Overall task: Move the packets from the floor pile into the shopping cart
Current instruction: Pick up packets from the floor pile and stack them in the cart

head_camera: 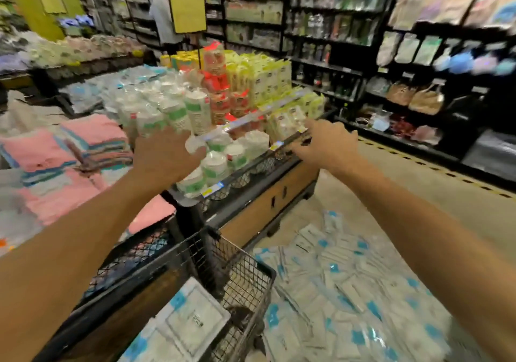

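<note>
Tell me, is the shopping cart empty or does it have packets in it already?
Not empty. The shopping cart already holds white-and-blue packets inside its wire walls.

I see a shop aisle with a beige floor (418, 194), black wall shelves (321, 21) packed with goods, and a wood-sided display bin (268, 194) of stacked paper cups (192, 110).

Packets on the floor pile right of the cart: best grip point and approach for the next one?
Probably from above, with the right hand, which is nearer. The packets lie flat and overlapping on the floor beside the cart, so take one on top by an exposed edge, thumb over and fingers under. Both hands, including the left hand, look empty and are raised above the pile.
</note>
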